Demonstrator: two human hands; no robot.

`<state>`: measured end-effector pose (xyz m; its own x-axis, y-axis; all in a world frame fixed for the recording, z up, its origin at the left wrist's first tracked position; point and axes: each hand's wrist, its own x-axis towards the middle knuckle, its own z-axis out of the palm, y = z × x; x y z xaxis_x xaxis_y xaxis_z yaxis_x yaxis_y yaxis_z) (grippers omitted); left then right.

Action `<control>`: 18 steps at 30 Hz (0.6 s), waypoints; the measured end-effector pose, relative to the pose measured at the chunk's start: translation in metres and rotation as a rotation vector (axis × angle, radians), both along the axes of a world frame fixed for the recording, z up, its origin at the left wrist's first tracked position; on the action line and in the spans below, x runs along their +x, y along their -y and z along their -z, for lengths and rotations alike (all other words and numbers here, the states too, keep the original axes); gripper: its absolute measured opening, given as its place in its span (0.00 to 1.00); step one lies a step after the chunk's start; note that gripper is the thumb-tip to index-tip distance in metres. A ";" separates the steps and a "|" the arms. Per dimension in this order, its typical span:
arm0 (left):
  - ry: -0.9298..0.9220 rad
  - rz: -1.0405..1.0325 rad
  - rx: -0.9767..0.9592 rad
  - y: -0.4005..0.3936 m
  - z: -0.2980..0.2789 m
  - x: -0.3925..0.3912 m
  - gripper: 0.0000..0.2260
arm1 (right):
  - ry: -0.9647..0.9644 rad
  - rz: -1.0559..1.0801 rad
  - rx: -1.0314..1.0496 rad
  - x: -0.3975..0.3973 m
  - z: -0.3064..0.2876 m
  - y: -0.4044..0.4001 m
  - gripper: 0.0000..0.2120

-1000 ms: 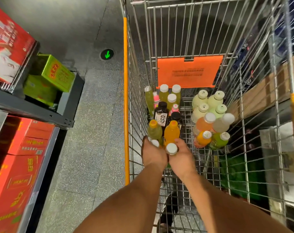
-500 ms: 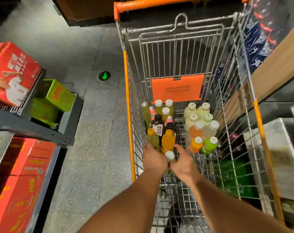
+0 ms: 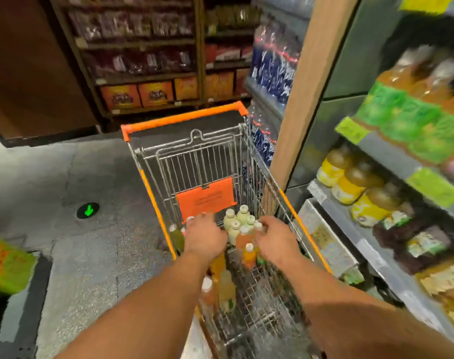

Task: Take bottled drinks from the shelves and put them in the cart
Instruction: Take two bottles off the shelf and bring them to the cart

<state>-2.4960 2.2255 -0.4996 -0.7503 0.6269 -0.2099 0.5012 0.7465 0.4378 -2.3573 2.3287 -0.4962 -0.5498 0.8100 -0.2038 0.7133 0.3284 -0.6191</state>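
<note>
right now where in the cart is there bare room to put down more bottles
Bare wire floor shows in the cart's near right part, between the orange-capped bottle and the right wall. The far end under the orange flap is crowded with pale bottles; the left side holds a row, under the left hand.

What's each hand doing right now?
Left hand: open, fingers spread, holding nothing.
Right hand: open above the bottles, holding nothing.

Capped bottles [image 3: 242, 226] of pale, orange, green drinks stand inside wire cart [image 3: 270, 301].
</note>
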 end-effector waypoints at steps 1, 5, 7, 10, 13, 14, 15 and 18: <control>-0.008 0.035 0.027 0.005 -0.018 0.000 0.23 | -0.021 0.045 0.036 0.007 -0.019 0.009 0.18; -0.119 0.271 0.073 0.038 -0.089 0.012 0.22 | -0.109 0.213 0.155 0.039 -0.091 0.069 0.14; -0.186 0.386 0.046 0.060 -0.122 0.024 0.22 | -0.129 0.281 0.209 0.053 -0.121 0.105 0.13; -0.243 0.512 -0.018 0.094 -0.162 0.050 0.18 | -0.103 0.354 0.274 0.083 -0.157 0.158 0.16; -0.258 0.684 -0.019 0.118 -0.192 0.092 0.14 | -0.051 0.420 0.323 0.129 -0.187 0.206 0.20; -0.261 0.743 -0.013 0.125 -0.201 0.110 0.13 | -0.038 0.452 0.339 0.148 -0.197 0.221 0.21; -0.259 0.790 0.002 0.131 -0.209 0.128 0.14 | -0.026 0.492 0.357 0.168 -0.205 0.235 0.21; -0.231 0.943 0.048 0.157 -0.229 0.187 0.21 | 0.011 0.637 0.407 0.232 -0.228 0.285 0.19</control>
<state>-2.3085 2.0683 -0.2705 0.0448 0.9958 -0.0794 0.9617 -0.0214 0.2732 -2.1256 2.0435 -0.2686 0.0505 0.9830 0.1768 0.8473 0.0515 -0.5286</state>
